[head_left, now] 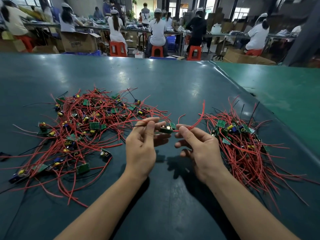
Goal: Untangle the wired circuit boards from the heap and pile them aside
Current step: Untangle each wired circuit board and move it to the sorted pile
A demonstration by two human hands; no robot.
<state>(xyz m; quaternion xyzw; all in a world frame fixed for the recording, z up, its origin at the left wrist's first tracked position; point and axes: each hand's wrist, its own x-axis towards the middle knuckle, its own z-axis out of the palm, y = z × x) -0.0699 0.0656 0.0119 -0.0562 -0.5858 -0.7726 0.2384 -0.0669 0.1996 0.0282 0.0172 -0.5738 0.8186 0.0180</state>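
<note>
A tangled heap (81,125) of small green circuit boards with red and black wires spreads over the left of the dark green table. A second pile (242,141) of the same boards lies on the right. Between them, above the table, one small green circuit board (167,129) hangs between my hands. My left hand (143,144) pinches its red and black wires on the left side. My right hand (197,146) pinches its red wires on the right side, and these curve up towards the right pile.
The dark green mat (164,80) ends at a raised seam on the right, with a lighter green surface (285,87) beyond. Past the table's far edge, several people sit on red stools (156,51) at workbenches among cardboard boxes.
</note>
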